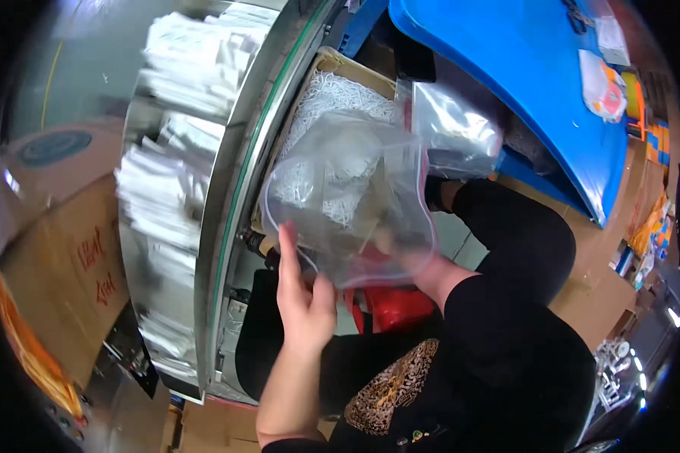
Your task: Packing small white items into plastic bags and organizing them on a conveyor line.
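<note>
A large clear plastic bag [400,177] is spread wide in front of me, its mouth facing me. My left hand [304,302] is at the bag's left rim, with the rim between the thumb and the raised fingers. Seen hazily through the plastic, my right hand [408,257] is at the bag's lower right, apparently inside it. Its fingers are blurred, so what they hold, if anything, cannot be made out. Behind the bag stands a cardboard box [332,59] full of thin white strips [347,90], partly hidden by the plastic.
Stacks of white packets [162,181] lie along a metal-edged conveyor [238,189] at the left. A blue table [506,68] is at the upper right, with shiny clear bags [453,124] beside it. Something red [400,306] lies between my legs. A large carton [60,257] stands far left.
</note>
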Demonstrator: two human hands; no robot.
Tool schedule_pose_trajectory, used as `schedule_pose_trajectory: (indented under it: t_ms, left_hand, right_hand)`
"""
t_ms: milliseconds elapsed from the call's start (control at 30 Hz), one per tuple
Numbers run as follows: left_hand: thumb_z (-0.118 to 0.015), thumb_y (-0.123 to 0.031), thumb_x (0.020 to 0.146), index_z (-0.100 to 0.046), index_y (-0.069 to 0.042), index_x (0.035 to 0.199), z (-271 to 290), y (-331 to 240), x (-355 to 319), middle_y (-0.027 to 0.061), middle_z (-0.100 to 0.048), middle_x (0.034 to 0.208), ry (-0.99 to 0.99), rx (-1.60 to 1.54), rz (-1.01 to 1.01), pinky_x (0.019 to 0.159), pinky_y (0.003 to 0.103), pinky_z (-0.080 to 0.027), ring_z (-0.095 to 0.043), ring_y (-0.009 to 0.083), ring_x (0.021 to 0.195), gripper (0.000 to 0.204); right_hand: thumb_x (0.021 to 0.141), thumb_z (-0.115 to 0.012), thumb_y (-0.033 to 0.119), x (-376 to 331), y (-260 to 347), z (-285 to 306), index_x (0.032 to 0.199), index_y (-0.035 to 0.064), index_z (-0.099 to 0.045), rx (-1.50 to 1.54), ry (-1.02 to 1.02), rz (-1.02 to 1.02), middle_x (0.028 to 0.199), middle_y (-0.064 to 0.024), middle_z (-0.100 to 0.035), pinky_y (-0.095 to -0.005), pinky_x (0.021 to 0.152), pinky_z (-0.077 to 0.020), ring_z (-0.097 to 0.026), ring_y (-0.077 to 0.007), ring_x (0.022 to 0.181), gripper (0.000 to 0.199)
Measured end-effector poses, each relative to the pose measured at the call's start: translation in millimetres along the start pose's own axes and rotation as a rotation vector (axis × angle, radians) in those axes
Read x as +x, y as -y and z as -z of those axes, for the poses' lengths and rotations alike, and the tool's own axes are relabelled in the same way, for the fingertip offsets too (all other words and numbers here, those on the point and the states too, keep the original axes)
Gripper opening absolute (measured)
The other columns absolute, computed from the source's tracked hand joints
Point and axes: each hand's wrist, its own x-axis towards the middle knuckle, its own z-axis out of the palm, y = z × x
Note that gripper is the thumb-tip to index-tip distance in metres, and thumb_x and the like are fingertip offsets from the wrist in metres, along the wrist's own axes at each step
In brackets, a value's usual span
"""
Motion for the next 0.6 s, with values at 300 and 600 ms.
schedule_pose_trajectory:
  t_ms: [300, 600]
  left_hand:
    - [-0.037, 0.010, 0.075, -0.004, -0.001, 0.136, -3, 6, 16, 0.0164, -0.015, 0.140, 0.081, -0.084, 0.070, 0.056, 0.020, -0.046, -0.054, 0.0134, 0.084, 0.070]
    - [-0.041, 0.007, 0.076, -0.011, -0.001, 0.136, -5, 4, 8, 0.0172, -0.038, 0.129, 0.133, 0.292, -0.086, 0.051, 0.020, -0.044, -0.054, 0.0077, 0.063, 0.068]
  right_hand:
    - [0.076, -0.058, 0.019, 57, -24, 23, 0.112, 0.0086, -0.050, 0.215, 0.337, 0.034, 0.098, -0.0109, -0.058, -0.0331, 0.079, -0.0431, -0.054, -0.0220, 0.091, 0.039]
    - [0.075, -0.059, 0.013, 8, 51, 124, 0.117, 0.0090, -0.047, 0.289, 0.683, 0.061, 0.102, -0.0104, -0.057, -0.0325, 0.083, -0.0407, -0.051, -0.0215, 0.098, 0.044]
